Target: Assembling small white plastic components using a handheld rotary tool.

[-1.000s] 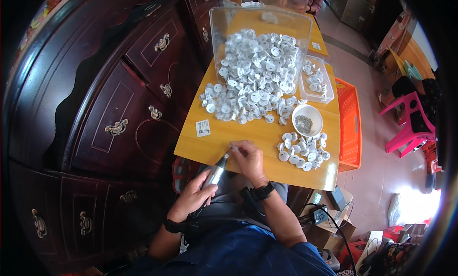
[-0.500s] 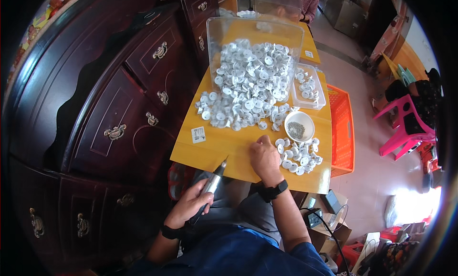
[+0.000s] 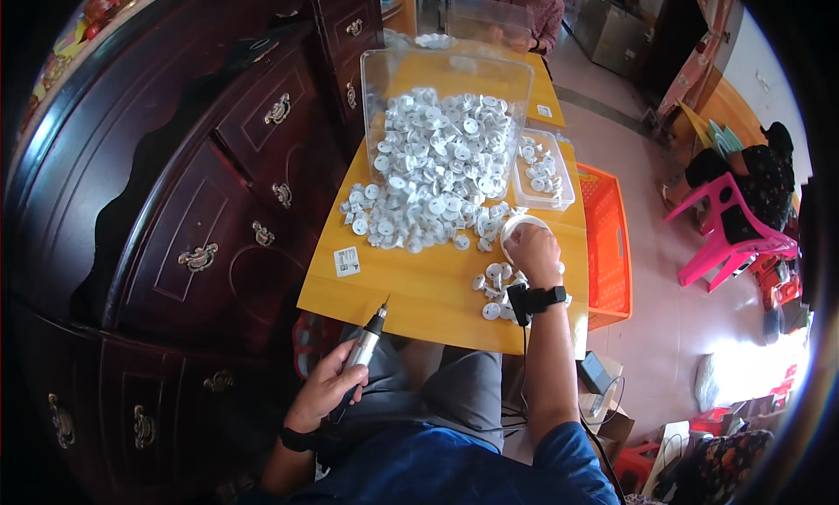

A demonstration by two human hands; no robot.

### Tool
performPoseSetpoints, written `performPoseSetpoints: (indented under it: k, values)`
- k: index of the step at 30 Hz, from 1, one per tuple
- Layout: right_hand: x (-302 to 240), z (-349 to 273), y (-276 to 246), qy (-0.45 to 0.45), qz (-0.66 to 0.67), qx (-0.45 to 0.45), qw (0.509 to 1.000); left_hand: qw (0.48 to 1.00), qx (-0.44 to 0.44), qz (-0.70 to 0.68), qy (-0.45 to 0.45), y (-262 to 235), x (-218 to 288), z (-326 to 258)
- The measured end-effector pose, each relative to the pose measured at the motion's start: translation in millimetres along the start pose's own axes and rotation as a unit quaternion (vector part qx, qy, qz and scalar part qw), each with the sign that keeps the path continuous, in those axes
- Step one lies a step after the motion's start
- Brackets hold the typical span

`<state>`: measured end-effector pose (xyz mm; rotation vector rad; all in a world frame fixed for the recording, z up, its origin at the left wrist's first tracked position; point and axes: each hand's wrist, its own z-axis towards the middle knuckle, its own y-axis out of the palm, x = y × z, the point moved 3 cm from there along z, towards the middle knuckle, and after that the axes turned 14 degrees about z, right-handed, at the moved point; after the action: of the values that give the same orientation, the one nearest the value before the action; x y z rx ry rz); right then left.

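Observation:
My left hand [image 3: 325,393] is closed around a slim silver pen-shaped power tool [image 3: 367,337], held over my lap with its tip pointing up at the near edge of the yellow table [image 3: 419,291]. My right hand [image 3: 535,253], with a black band at the wrist, reaches down over a white bowl [image 3: 512,226] at the table's right side. Its fingers curl into the bowl, and what they touch is hidden. Loose white round parts [image 3: 491,288] lie just left of that hand. A large heap of the same white parts [image 3: 428,173] spills from a clear plastic bin [image 3: 446,77].
A small clear tray [image 3: 544,169] with a few parts sits right of the heap. A white card [image 3: 347,261] lies on the table's left. A dark wooden cabinet [image 3: 218,199] stands left, an orange crate [image 3: 609,243] and pink chair [image 3: 725,234] right. Other people sit beyond.
My right hand left the tool's tip at the near edge and moved right and away to the bowl. My left hand drew the tool back toward my lap.

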<state>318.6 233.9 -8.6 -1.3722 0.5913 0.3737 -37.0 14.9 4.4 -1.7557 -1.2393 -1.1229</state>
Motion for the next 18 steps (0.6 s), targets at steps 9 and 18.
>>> performPoseSetpoints:
  k: [9, 18]
  values:
    - [10, 17, 21, -0.029, -0.044, 0.024, 0.998, 1.0, -0.003, 0.0, -0.01, 3, 4, -2]
    - [2, 17, 20, -0.019, -0.071, 0.002, 0.997, 1.0, -0.007, 0.005, -0.003, 1, -6, -2]
